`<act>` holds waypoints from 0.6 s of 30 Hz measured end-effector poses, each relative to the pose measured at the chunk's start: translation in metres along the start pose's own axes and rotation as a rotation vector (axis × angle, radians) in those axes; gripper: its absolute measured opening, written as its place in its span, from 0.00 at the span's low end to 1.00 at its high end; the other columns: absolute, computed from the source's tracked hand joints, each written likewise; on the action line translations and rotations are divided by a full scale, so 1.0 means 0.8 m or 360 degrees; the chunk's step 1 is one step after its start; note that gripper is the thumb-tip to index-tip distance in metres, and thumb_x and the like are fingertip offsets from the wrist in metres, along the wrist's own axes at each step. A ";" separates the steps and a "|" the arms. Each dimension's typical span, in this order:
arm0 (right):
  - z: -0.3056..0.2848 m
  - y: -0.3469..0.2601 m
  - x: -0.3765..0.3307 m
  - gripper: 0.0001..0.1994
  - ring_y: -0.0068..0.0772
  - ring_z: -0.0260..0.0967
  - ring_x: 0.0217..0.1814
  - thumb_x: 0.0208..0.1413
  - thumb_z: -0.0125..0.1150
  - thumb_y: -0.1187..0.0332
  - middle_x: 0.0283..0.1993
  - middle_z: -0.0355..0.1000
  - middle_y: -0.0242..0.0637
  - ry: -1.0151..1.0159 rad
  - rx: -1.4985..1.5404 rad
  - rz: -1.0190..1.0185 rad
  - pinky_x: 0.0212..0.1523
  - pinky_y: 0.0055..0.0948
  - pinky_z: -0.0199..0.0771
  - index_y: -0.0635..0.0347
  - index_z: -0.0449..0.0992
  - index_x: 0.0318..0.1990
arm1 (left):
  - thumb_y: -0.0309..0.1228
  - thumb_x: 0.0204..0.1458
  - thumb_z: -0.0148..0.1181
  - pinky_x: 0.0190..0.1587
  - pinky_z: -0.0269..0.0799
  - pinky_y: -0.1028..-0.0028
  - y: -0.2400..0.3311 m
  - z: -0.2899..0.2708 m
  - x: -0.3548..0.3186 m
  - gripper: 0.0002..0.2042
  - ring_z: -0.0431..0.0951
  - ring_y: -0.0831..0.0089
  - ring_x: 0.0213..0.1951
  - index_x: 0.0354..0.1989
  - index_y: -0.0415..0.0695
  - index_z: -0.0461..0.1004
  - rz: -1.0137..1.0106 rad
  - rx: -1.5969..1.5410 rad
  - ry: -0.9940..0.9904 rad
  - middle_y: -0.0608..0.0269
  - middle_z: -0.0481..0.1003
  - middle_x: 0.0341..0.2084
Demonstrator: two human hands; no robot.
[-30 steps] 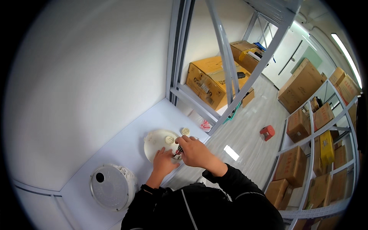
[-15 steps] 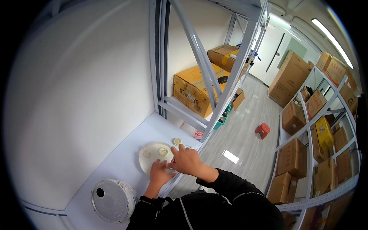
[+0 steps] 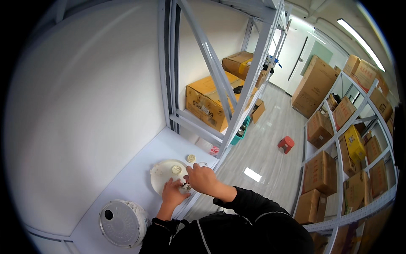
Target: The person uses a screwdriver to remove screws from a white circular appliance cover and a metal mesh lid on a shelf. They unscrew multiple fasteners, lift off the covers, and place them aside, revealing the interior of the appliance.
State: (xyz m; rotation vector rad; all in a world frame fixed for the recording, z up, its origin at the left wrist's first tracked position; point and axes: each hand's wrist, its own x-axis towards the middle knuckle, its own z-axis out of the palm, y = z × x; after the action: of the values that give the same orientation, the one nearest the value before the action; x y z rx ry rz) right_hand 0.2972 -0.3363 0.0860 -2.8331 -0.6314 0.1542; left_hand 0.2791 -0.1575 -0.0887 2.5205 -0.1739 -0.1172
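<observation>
A cream round plate-like cover (image 3: 158, 181) lies on the white worktop, with a raised round cream fitting (image 3: 176, 169) on it. At the cover's near right edge is a small part with red, dark and metallic bits (image 3: 186, 185). My left hand (image 3: 172, 194) rests on the cover, its fingers and thumb closed around that small part. My right hand (image 3: 205, 179) is closed just above and beside it, fingers curled in a pinch; what they hold is hidden. A small round cream cap (image 3: 191, 158) lies beyond the cover, beside a white ring-like piece (image 3: 203, 164).
A white drum-shaped housing (image 3: 122, 224) stands on the worktop (image 3: 146, 148) at the left. Metal shelving with a large yellow-brown carton (image 3: 207, 103) rises behind. A red stool (image 3: 286, 144) stands on the floor; racks of cartons (image 3: 320, 171) line the right side.
The view has shifted slightly. My right hand has lifted a little off the small part, so more of it shows between my hands. My left hand stays on the cover.
</observation>
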 end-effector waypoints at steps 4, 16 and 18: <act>0.019 0.037 0.019 0.21 0.49 0.79 0.29 0.57 0.70 0.56 0.39 0.75 0.47 0.0698 0.0115 -0.1057 0.28 0.39 0.79 0.62 0.75 0.49 | 0.55 0.51 0.72 0.77 0.54 0.48 0.012 -0.004 0.001 0.33 0.63 0.45 0.74 0.61 0.49 0.78 -0.0008 0.0091 -0.0029 0.58 0.79 0.61; 0.004 0.019 0.001 0.19 0.54 0.78 0.50 0.51 0.71 0.71 0.47 0.75 0.47 0.0335 0.0178 -0.0632 0.47 0.45 0.80 0.62 0.75 0.51 | 0.53 0.57 0.66 0.74 0.51 0.38 0.024 -0.011 -0.003 0.27 0.62 0.34 0.72 0.56 0.45 0.75 0.0008 0.0041 -0.0035 0.53 0.80 0.56; 0.010 0.018 -0.002 0.17 0.54 0.78 0.48 0.53 0.70 0.70 0.47 0.75 0.47 0.0517 0.0337 -0.0670 0.45 0.45 0.80 0.62 0.75 0.50 | 0.52 0.57 0.67 0.74 0.52 0.37 0.034 -0.018 -0.003 0.26 0.62 0.34 0.72 0.54 0.45 0.76 -0.0049 0.0033 -0.0082 0.53 0.80 0.56</act>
State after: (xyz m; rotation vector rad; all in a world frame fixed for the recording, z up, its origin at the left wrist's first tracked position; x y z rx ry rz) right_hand 0.3002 -0.3484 0.0744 -2.3846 -1.0399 -0.2879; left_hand 0.2758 -0.1713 -0.0614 2.5427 -0.1576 -0.1939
